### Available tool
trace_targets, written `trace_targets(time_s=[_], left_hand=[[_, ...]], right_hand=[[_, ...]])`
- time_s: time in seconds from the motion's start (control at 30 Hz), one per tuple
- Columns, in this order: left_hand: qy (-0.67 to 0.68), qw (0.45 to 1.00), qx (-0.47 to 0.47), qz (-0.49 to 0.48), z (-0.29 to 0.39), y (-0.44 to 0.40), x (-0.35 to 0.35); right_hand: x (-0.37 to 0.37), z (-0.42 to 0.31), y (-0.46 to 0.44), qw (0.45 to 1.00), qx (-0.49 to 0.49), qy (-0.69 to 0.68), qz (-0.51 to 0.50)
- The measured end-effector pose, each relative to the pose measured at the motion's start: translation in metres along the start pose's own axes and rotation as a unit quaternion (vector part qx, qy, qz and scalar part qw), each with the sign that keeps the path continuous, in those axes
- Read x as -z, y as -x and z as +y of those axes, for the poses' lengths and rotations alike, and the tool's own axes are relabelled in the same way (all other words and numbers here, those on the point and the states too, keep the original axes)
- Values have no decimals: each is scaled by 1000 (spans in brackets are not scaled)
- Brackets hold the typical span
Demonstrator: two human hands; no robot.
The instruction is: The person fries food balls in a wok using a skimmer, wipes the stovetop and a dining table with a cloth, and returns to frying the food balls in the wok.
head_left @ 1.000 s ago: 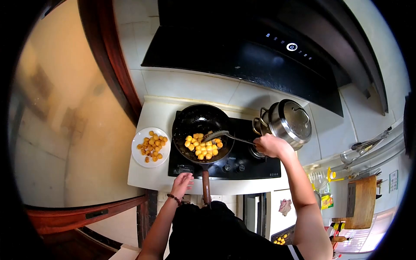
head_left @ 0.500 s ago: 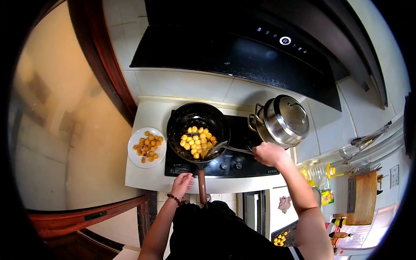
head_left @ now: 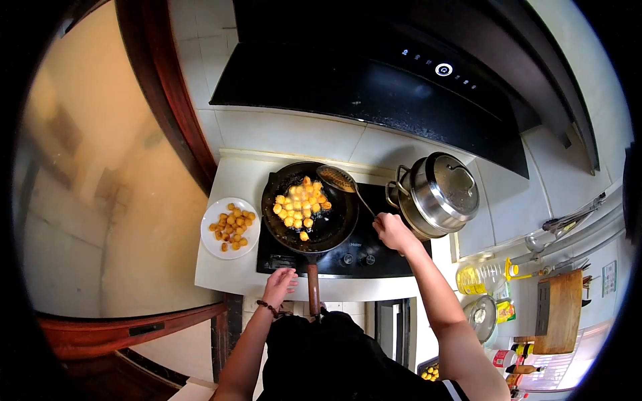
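My right hand [head_left: 393, 232] grips the handle of a skimmer [head_left: 336, 178], its perforated bowl over the upper right rim of a black wok [head_left: 338, 230]. Small golden balls of food [head_left: 301, 204] lie heaped in the wok, glistening with oil around them. Left of the wok's brown handle [head_left: 313, 289], my left hand [head_left: 279, 286] holds nothing, fingers apart and not touching the handle. More browned balls [head_left: 234, 224] rest on a white plate [head_left: 210, 248] to the left of the stove.
A lidded steel steamer pot [head_left: 438, 197] stands at the right of the black gas stove [head_left: 381, 250]. Above hangs a range hood [head_left: 334, 77]. Farther right are an oil bottle [head_left: 481, 277], a steel bowl [head_left: 481, 314], a wooden board [head_left: 565, 311] and a dark tray with more balls [head_left: 431, 372].
The skimmer has gone from the wok's lower right up to its upper right rim, my right hand shifting left. The balls have moved up and leftward. My left hand stays put.
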State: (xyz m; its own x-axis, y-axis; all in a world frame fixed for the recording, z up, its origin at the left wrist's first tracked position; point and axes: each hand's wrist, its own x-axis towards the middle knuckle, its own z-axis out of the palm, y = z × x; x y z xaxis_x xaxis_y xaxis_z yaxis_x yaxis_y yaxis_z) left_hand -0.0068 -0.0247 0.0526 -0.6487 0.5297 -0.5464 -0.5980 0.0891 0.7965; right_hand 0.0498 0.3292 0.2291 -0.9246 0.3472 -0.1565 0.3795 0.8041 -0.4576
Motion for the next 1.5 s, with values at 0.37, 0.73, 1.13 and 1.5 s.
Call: trace_targets(time_s=[0.37, 0.73, 1.13, 1.5], left_hand=[[9, 1000, -2, 5, -3, 3, 5], [25, 1000, 3, 9, -1, 4, 10], [36, 999, -5, 12, 1, 7, 14], [41, 999, 2, 9, -4, 6, 14]], right_hand=[[-91, -12, -15, 925, -197, -317, -71], [-96, -27, -19, 837, -229, -467, -169], [-89, -6, -19, 695, -232, -600, -321], [-112, -3, -6, 513, -265, -762, -294]])
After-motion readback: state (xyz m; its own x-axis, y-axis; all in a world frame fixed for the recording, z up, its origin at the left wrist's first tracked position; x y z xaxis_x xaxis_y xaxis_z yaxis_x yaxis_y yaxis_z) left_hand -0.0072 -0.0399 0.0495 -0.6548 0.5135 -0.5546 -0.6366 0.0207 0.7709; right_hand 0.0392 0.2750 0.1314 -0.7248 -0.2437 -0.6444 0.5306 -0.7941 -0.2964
